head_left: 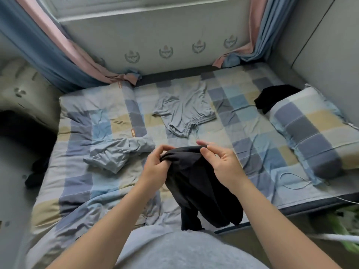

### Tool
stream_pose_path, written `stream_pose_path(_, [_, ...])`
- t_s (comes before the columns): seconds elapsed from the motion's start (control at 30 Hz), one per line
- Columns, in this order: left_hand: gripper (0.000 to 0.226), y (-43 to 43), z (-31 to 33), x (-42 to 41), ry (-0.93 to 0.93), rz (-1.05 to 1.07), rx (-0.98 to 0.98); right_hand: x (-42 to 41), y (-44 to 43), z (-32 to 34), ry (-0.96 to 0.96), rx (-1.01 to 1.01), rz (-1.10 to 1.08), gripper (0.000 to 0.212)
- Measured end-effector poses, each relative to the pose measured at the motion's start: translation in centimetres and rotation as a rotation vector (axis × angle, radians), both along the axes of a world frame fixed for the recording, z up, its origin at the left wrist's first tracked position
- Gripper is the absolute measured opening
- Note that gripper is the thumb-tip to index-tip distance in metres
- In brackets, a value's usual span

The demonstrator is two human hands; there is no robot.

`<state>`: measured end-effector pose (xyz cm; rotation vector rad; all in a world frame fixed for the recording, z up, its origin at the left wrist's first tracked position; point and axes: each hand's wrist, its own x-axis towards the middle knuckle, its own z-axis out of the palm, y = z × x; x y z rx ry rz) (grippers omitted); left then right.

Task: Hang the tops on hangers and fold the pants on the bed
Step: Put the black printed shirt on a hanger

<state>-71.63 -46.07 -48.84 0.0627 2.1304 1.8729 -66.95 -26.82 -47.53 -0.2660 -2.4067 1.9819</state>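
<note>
A black garment [196,183] hangs from both of my hands above the near edge of the bed. My left hand [155,167] pinches its top edge on the left, and my right hand [219,162] pinches the same edge on the right. Grey pants [184,111] with a drawstring waist lie spread flat in the middle of the checked bedsheet [252,133]. To their left lies a crumpled light-blue garment [116,154]. Another black garment [272,98] is bunched at the far right against the pillow [310,129]. No hanger is in view.
A rolled checked quilt [81,133] covers the bed's left side. Blue and pink curtains [58,55] hang at both far corners. A white cable [295,181] loops on the sheet near the pillow. Dark clothing [35,177] lies off the bed's left edge.
</note>
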Motion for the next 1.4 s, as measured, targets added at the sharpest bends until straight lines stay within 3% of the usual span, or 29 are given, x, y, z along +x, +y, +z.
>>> stream_pose_path(0.17, [0.034,-3.6,3.5,0.0,0.028,0.042,0.086,0.0,-3.2,2.4,0.06,-0.148,0.017,0.017])
stream_pose_path(0.23, [0.032,-5.6,4.4,0.1,0.001,0.068,0.17,0.3,-4.7,2.7,0.072,-0.117,0.077,0.026])
stream_pose_path(0.33, [0.025,-8.8,5.4,0.2,-0.083,0.107,0.3,0.6,-6.6,2.2,-0.058,-0.114,0.197,0.044])
stream_pose_path(0.47, [0.021,-13.0,5.7,-0.1,-0.139,0.163,0.36,0.5,-9.9,0.9,-0.195,0.055,0.301,0.018])
stream_pose_path(0.63, [0.026,-18.8,4.9,-1.2,-0.136,0.278,0.054,-0.7,-15.1,2.4,-0.06,0.08,0.231,0.023])
stream_pose_path(0.73, [0.021,-21.6,4.3,-0.9,-0.023,0.359,-0.098,-1.7,-18.5,3.6,-0.015,0.089,0.272,0.023])
stream_pose_path(0.83, [0.051,-23.8,4.1,0.1,0.176,0.118,-0.245,-2.6,-21.5,4.6,0.046,0.118,0.335,0.013])
stream_pose_path(0.9, [0.058,-24.2,3.9,0.9,0.227,-0.092,-0.321,-3.1,-23.0,5.6,0.083,0.111,0.349,0.015])
stream_pose_path(0.97, [0.033,-23.9,3.4,1.4,0.264,-0.11,-0.328,-3.7,-23.9,6.4,0.102,0.122,0.374,0.015])
stream_pose_path(1.03, [0.005,-23.7,3.1,1.6,0.307,0.009,-0.299,-4.4,-24.3,6.8,0.12,0.148,0.381,0.012])
stream_pose_path(1.17, [0.01,-23.8,3.4,1.5,0.376,0.096,-0.262,-5.0,-23.5,5.5,0.049,0.198,0.409,0.013])
stream_pose_path(1.3, [0.017,-23.6,3.7,1.0,0.391,0.186,-0.209,-5.0,-21.3,1.5,-0.027,0.578,0.432,0.018])
stream_pose_path(1.4, [0.022,-24.0,4.4,0.4,0.426,0.286,-0.173,-4.3,-19.4,-2.1,-0.109,0.724,0.325,0.011])
